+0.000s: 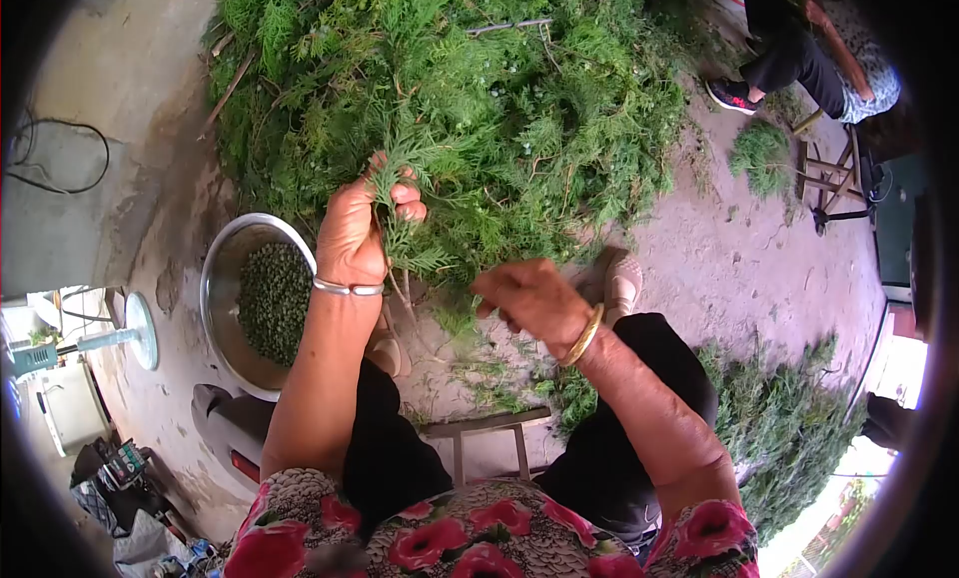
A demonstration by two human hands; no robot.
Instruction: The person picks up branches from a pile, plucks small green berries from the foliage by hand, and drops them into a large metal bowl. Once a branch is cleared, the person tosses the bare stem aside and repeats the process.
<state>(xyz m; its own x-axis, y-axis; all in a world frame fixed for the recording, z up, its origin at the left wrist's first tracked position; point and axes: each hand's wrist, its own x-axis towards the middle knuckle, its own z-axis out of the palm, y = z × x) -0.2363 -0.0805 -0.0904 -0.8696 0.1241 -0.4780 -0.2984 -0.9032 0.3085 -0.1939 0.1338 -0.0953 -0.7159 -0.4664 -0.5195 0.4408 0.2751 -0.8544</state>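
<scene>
My left hand (362, 223), with a silver bangle at the wrist, is closed around a leafy evergreen sprig (420, 256) whose bare stem hangs below the fist. To its right, my right hand (534, 296) wears a gold bangle and has its fingers curled together; whatever they pinch, if anything, is hidden. Beyond both hands rises a large heap of green branches (559, 128) with small pale berries. Beside my left forearm stands a metal basin (210, 308) partly filled with small round green berries (275, 303).
Another person (799, 58) sits at the upper right near a wooden stool (829, 173) and a small clump of greenery (761, 158). More cut branches (779, 428) lie at the lower right. A fan (140, 330) stands at the left. A low stool frame (489, 428) is between my legs.
</scene>
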